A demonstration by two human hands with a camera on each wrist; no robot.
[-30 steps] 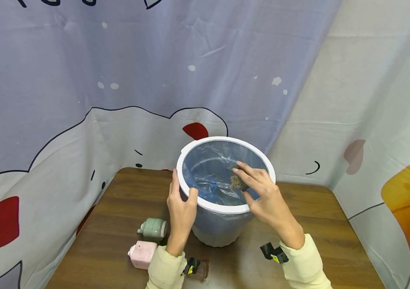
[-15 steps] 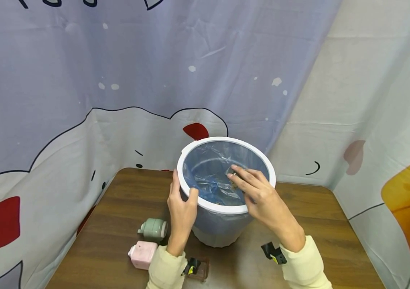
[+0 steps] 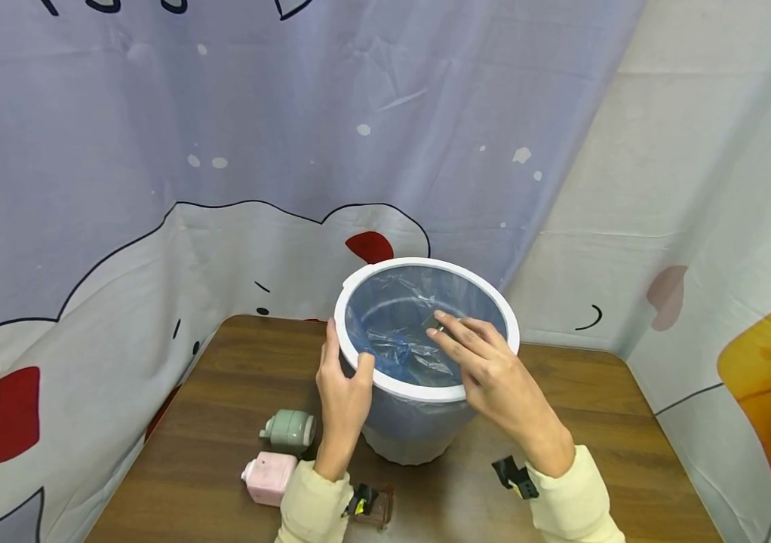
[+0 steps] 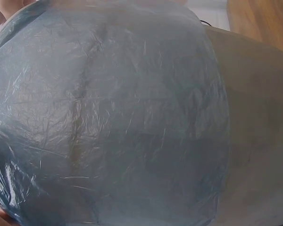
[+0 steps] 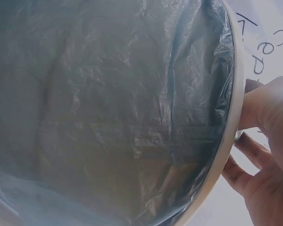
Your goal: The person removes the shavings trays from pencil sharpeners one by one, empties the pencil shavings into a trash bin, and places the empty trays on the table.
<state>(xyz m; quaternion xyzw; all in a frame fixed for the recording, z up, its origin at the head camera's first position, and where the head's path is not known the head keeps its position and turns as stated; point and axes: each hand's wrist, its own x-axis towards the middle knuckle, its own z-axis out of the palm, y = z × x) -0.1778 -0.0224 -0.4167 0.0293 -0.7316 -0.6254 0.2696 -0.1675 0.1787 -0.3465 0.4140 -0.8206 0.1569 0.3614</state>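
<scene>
A trash bin with a white rim stands on the table, lined with a bluish plastic bag. My left hand holds the near left rim, thumb on top and fingers along the outside. Over the bin's right side, my right hand grips a small clear container, mostly hidden behind the fingers. Its contents are out of sight now. In the right wrist view the right hand appears beyond the rim. Bag and bin wall fill the left wrist view.
On the wooden table to the left lie a green bottle-shaped container and a pink one. A brown translucent box sits beside the left wrist. A printed curtain hangs behind.
My right hand has turned the container over and dipped slightly; the brown grainy matter seen at its mouth earlier no longer shows. The left hand has stayed on the rim.
</scene>
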